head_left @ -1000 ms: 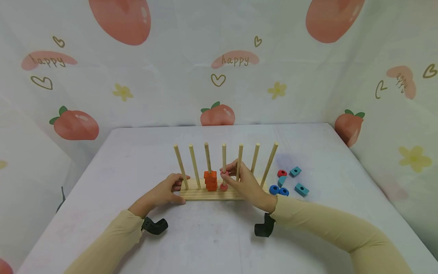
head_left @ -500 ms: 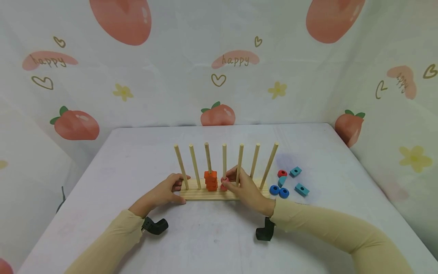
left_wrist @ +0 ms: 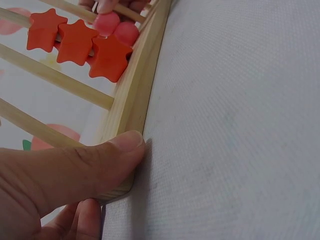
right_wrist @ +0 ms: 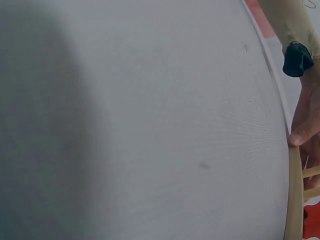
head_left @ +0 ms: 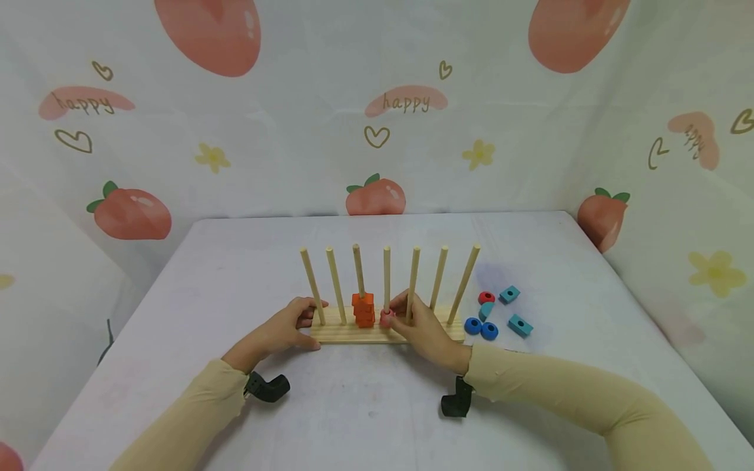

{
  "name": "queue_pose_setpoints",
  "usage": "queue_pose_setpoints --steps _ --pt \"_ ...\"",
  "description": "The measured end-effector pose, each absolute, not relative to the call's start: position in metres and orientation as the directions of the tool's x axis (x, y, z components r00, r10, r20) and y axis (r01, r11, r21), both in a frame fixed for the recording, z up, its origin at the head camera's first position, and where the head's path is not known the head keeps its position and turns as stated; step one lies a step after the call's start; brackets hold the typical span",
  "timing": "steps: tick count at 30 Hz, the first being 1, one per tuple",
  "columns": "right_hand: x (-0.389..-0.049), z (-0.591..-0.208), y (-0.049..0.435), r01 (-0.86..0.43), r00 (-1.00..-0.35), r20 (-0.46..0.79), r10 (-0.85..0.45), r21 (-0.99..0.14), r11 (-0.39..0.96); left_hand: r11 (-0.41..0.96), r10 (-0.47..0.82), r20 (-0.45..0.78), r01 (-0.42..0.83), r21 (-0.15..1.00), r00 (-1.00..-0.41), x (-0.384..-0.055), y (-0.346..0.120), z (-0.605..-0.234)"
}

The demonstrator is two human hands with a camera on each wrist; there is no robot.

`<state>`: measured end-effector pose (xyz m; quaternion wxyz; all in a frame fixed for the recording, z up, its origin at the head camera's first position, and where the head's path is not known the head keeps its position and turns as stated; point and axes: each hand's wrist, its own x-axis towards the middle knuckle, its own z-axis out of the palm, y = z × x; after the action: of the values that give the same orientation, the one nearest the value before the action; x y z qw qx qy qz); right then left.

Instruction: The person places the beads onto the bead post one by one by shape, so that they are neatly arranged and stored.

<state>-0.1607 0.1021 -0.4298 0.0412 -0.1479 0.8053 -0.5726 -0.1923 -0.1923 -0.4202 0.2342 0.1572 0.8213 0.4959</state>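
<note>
A wooden peg rack (head_left: 353, 337) with several upright pegs stands on the table. My left hand (head_left: 281, 332) grips its left end, thumb (left_wrist: 127, 142) along the front edge and fingers behind. Several orange star beads (head_left: 363, 311) are stacked on the third peg from the left. On the neighbouring middle peg sit two pink round beads (left_wrist: 126, 34), one against the other low by the base. My right hand (head_left: 429, 332) reaches around the fifth peg and pinches the upper pink bead (left_wrist: 106, 24) between thumb and fingers. The right wrist view shows mostly tabletop, with my left hand (right_wrist: 311, 117) at its edge.
Right of the rack lie loose beads: a red one (head_left: 486, 298), two blue round ones (head_left: 472, 326), a teal half-round one (head_left: 485, 311) and two teal blocks (head_left: 520, 326). A patterned cloth (head_left: 294, 176) hangs behind the white table (head_left: 353, 418).
My right hand has lowered the upper pink bead down the middle peg until it meets the one below. My left hand keeps its hold on the rack's end.
</note>
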Motion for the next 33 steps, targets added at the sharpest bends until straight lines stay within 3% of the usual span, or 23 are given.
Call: queue_pose_setpoints --steps 19,33 --pt "-0.156 -0.426 0.105 -0.160 -0.953 0.075 -0.294 -0.948 0.276 0.464 0.492 -0.204 0.057 0.884 -0.847 -0.191 -0.192 -0.421" --pt "-0.113 -0.392 0.137 -0.188 -0.930 0.009 -0.366 -0.869 0.457 0.460 0.489 -0.216 0.040 0.887 -0.845 -0.191 -0.193 -0.421"
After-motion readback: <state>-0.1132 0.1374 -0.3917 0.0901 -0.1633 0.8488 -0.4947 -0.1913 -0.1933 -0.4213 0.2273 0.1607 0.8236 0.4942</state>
